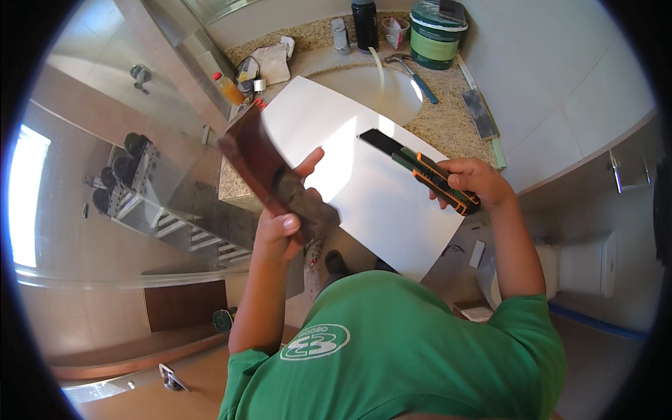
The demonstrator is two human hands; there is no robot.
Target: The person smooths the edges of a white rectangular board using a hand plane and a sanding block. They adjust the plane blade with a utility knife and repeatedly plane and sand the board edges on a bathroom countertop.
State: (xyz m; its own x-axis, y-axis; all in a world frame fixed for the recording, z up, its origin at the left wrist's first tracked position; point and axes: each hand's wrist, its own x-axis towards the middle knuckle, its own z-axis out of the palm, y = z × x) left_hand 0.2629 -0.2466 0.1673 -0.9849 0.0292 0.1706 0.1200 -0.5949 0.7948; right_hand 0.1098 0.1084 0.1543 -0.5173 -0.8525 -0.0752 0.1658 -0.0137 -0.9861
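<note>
My left hand [280, 227] is closed around the lower part of a long reddish-brown, block-like object [255, 159] with a dark grey end. Motion smears it, so I cannot make out its kind. It is raised over the left side of a large white sheet [381, 199]. On the other side, my right hand [476, 182] grips a utility knife [427, 173], black with orange and green trim. Its wide dark blade is out and points up and left above the sheet. Beneath both hands, the sheet rests across the counter and part of the sink, overhanging the front edge.
Around the sink [350, 77] on the granite counter [448, 126] are a hammer [416, 78], a green bucket [435, 38], a black bottle [365, 26], an orange-filled bottle [227, 89] and a trowel-like tool [480, 115]. A toilet [581, 262] stands at right, a glass partition [154, 269] at left.
</note>
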